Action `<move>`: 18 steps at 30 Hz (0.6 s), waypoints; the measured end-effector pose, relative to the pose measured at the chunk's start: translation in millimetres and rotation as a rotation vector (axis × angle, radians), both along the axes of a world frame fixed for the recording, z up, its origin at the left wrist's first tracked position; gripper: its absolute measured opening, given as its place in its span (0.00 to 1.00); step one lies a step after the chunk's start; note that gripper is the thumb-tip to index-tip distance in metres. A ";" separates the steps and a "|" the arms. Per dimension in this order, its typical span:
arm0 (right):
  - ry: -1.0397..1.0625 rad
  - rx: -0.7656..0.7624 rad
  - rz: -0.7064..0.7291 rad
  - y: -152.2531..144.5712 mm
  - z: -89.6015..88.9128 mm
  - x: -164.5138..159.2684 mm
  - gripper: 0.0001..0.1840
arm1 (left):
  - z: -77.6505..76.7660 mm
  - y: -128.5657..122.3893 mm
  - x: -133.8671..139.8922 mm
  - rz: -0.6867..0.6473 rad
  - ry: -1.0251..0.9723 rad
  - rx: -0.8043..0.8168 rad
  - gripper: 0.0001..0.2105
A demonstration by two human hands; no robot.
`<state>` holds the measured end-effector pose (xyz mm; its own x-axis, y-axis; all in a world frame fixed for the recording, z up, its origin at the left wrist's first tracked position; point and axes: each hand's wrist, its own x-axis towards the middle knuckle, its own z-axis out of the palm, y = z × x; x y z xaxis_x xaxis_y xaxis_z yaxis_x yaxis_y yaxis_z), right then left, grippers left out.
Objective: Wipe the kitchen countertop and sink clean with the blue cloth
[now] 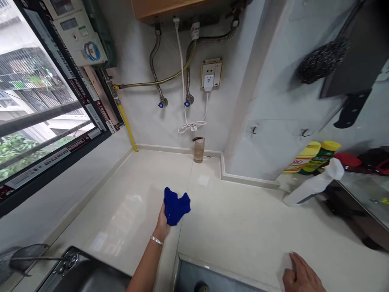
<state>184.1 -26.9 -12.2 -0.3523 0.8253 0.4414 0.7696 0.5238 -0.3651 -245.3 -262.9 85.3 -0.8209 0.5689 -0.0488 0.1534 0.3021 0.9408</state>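
A bunched deep-blue cloth [176,207] is in my left hand [162,221], held above the pale countertop [231,219] near its middle. The cloth covers most of the fingers on that side. A silvery bracelet [157,240] circles the left wrist. At the lower right, my right hand [302,275] rests at the counter with thumb and forefinger a little apart and nothing seen in it. The picture's bottom edge cuts off part of this hand.
A glass jar [199,151] stands by the back wall. To the right are a white spray bottle [316,182] and yellow-capped bottles [306,156]. A metal sink [91,271] lies lower left, and a recess with a drain [201,286] opens at the bottom. A cleaver [352,107] hangs upper right.
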 end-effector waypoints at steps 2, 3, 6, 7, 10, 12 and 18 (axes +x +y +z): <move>0.012 -0.005 0.002 2.6 -4.5 1.6 0.33 | 4.1 7.4 11.3 -0.092 -0.123 0.064 0.40; 0.017 -0.009 0.007 4.1 -7.1 2.3 0.33 | 5.4 10.0 17.7 -0.136 -0.177 0.087 0.41; 0.053 -0.036 0.015 6.2 -12.8 -0.5 0.32 | 6.4 15.4 35.6 -0.273 -0.331 0.131 0.46; 0.080 -0.056 0.000 4.5 -12.3 -4.3 0.31 | 5.9 17.0 40.2 -0.315 -0.379 0.137 0.47; 0.227 -0.260 0.013 -12.9 2.8 -29.3 0.30 | 3.5 22.3 50.0 -0.415 -0.516 0.142 0.48; 0.390 -0.546 0.093 -34.9 26.4 -57.6 0.32 | 3.2 26.0 56.7 -0.445 -0.576 0.146 0.48; 0.981 -1.584 0.332 -100.1 116.6 -152.5 0.39 | 20.2 33.1 89.1 -0.546 -0.964 0.366 0.41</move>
<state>31.6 -127.0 104.4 -0.6903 0.5768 -0.4368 -0.0291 -0.6253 -0.7798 -156.2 -229.8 105.5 -0.1748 0.9444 -0.2786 -0.6464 0.1034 0.7559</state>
